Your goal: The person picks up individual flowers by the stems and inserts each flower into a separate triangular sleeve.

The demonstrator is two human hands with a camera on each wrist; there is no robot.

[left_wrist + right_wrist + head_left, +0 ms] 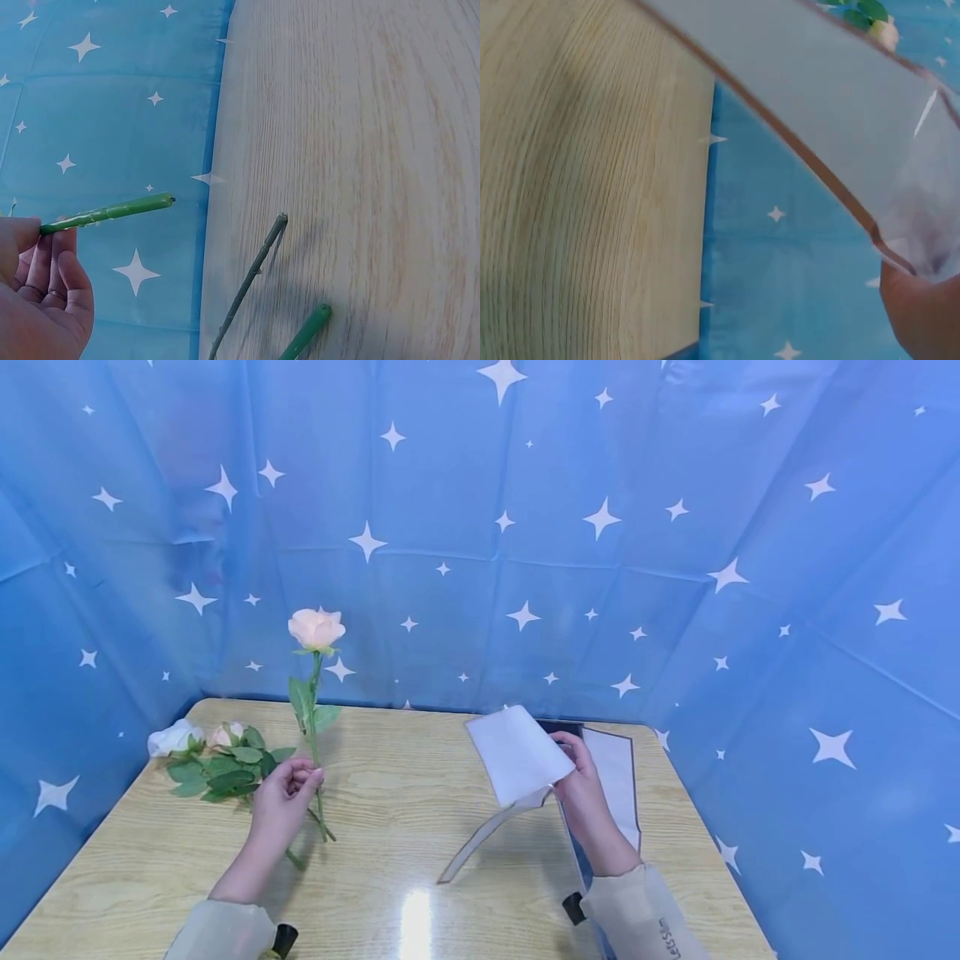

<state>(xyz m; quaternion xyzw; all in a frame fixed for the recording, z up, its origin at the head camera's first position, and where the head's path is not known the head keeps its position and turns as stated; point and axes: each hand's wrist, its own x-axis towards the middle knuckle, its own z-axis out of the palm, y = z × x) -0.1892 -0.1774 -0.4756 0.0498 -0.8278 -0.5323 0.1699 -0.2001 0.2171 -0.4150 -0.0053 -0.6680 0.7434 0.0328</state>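
My left hand (282, 797) pinches the green stem of a pale peach rose (317, 629), held upright above the table. In the left wrist view the lower end of this stem (112, 214) sticks out past the thumb and fingers. On the right, my right hand (585, 797) grips a translucent white sheet of wrapping paper (519, 757) by its edge. The sheet is bent, and a dark-edged strip of it curves down toward the table. In the right wrist view the wrapping paper (802, 97) shows a brown border, and most of that hand is out of frame.
White and peach roses (174, 739) with green leaves lie at the table's left. More bordered sheets (613, 768), one white and one dark, lie under and beside my right forearm. A starred blue curtain (450, 610) hangs behind the wooden table (390, 793).
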